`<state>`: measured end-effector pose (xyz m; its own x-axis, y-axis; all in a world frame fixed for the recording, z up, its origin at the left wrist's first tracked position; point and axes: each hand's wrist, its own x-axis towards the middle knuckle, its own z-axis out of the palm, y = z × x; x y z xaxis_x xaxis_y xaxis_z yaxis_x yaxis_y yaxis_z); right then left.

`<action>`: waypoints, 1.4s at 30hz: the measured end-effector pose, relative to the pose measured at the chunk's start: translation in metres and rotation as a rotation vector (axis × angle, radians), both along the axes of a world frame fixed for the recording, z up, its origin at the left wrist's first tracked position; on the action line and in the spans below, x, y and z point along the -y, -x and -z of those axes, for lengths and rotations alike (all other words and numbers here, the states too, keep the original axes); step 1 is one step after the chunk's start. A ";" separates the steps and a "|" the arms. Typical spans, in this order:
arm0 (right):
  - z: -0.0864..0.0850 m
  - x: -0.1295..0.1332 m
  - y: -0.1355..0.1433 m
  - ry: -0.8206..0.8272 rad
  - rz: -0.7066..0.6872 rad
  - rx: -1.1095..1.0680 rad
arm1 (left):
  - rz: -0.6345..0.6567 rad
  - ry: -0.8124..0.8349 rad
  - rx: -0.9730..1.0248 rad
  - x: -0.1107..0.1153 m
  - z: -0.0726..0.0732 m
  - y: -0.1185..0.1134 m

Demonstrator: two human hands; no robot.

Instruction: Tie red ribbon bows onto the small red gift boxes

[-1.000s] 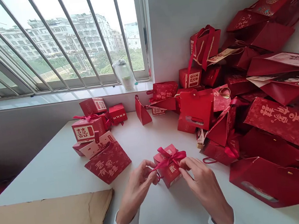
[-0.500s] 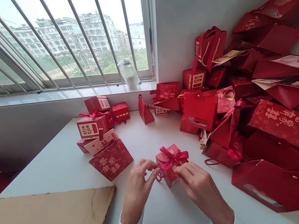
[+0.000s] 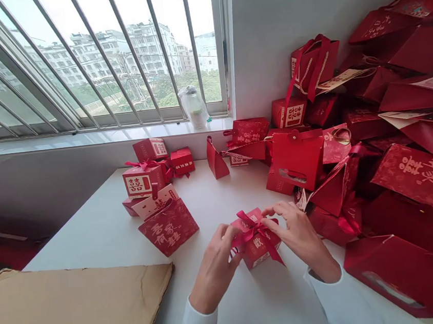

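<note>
A small red gift box with gold characters stands on the white table, a dark pink ribbon tied in a bow on its top. My left hand is at the box's left side, thumb and fingers closed on the left part of the ribbon. At the upper right of the bow, my right hand has its thumb and index finger near the ribbon's right loop, with a gap between them. One ribbon tail hangs down over the front of the box.
Left on the table are a red triangular bag and stacked red boxes. Cardboard covers the near left. Many red bags and boxes pile up at the right. A wrapped jar stands on the windowsill.
My right hand has moved up from the box's front right to beside the bow, and its fingers have parted. A ribbon tail now hangs over the front. The view has shifted slightly left.
</note>
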<state>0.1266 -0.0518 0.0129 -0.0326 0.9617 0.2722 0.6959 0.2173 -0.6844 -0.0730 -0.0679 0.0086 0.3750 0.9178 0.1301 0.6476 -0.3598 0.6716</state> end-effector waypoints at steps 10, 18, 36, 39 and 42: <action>0.006 -0.007 0.015 0.163 -0.043 0.082 | -0.051 -0.090 0.066 -0.004 0.008 -0.001; 0.012 -0.008 0.015 0.139 -0.063 0.103 | -0.246 -0.164 0.203 0.000 0.020 0.006; 0.012 -0.008 0.009 0.250 -0.064 0.066 | -0.259 0.393 0.544 -0.014 0.030 -0.009; 0.009 -0.005 0.016 0.243 -0.008 0.130 | -0.266 0.373 0.476 -0.015 0.030 -0.004; 0.005 -0.005 0.016 0.231 0.016 0.133 | -0.245 0.347 0.408 -0.015 0.028 -0.001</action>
<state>0.1108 -0.0464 0.0074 -0.0373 0.9985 0.0398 0.7851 0.0539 -0.6170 -0.0724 -0.0528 -0.0193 0.1291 0.9861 -0.1044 0.3482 0.0535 0.9359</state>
